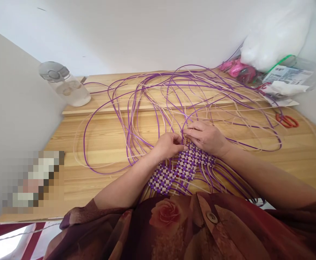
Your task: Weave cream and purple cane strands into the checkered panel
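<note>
Cataloguing the work at the near edge of the wooden table (68, 135), we recorded one purple-and-cream woven piece (187, 162). We judged it light, fairly stiff where knotted and springy at its loose strands (158, 74), smooth enough to slip, and hardly fragile; its dense body beside the working edge seemed the best hold. Our left hand (167, 145) was nearly closed, thumb and finger pinching that edge; our right hand (206, 138), fingers bent together, pinched strands just beside it, the exact grip partly hidden. Counted: hands, two; woven piece, one; purple and cream strands, many, too tangled to number, spread across the table's middle and back; clear bottle (76, 93), one, at the table's far left; orange-handled scissors (290, 122), one pair, on the table's right side; bulky white bag (274, 45), one, at the table's far right corner.
</note>
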Action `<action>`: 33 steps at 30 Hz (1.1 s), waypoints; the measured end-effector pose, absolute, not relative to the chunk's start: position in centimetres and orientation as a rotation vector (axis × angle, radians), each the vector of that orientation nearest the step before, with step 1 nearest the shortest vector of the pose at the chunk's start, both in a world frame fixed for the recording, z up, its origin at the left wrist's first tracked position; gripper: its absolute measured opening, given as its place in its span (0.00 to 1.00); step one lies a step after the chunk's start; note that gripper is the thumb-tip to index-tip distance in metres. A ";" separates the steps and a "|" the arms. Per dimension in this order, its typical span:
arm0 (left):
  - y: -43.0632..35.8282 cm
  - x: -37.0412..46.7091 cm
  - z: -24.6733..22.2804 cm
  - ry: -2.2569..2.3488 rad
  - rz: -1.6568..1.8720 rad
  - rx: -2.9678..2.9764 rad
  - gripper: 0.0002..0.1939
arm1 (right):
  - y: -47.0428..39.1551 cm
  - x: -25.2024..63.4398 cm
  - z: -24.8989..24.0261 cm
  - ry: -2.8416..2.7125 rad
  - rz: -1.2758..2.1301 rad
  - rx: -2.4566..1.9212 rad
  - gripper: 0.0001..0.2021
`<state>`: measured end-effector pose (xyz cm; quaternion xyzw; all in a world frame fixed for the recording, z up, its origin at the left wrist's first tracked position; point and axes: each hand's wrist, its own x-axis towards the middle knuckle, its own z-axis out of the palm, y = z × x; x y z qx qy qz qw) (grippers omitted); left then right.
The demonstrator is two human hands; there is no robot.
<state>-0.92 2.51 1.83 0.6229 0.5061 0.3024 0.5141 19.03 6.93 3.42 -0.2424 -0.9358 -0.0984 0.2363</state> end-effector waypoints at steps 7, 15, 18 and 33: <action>2.2 -0.3 2.4 1.150 0.698 1.262 0.09 | 6.5 20.2 4.6 -2.638 -0.212 -0.849 0.10; 2.0 0.1 3.0 1.061 0.704 0.909 0.06 | 2.4 20.0 5.9 -2.549 0.141 -1.302 0.12; 2.0 0.0 3.3 1.089 0.709 0.886 0.07 | 1.6 19.1 6.8 -2.500 0.605 -1.363 0.11; 1.8 0.8 1.8 1.191 0.777 0.944 0.11 | 1.3 17.2 8.0 -1.848 1.679 -1.644 0.21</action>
